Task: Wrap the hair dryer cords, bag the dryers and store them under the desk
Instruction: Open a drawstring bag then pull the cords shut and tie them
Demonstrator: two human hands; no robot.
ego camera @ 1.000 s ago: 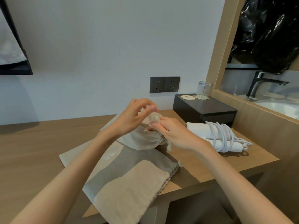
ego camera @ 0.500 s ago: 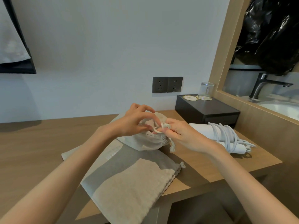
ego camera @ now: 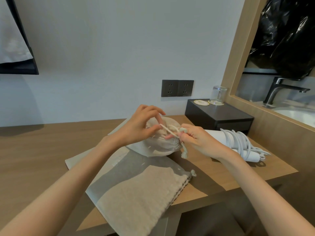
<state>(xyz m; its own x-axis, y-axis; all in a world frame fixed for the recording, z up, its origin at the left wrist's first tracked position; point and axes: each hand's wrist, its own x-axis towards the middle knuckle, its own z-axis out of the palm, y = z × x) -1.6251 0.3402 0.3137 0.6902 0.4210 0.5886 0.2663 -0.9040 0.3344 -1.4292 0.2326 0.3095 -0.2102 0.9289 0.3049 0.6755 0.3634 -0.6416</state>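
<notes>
Your left hand (ego camera: 138,126) pinches the drawstring (ego camera: 167,130) of the bulging cloth bag (ego camera: 158,146) on the surface (ego camera: 34,150); the fingers of your right hand (ego camera: 199,142) curl round its knotted end. The bag hides its contents. Your right hand partly covers the cord-wrapped hair dryer (ego camera: 221,137).

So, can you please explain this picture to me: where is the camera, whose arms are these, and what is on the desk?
There is no machine here: one camera sits on a person's head and looks down at their own bare arms. The left hand and right hand both pinch the drawstring of a bulging cloth bag; its contents are hidden. On the wooden desk also lie a flat cloth bag, nearer the camera, and a white hair dryer with its cord wound round it, to the right. Behind stands a black box carrying a glass.
</notes>
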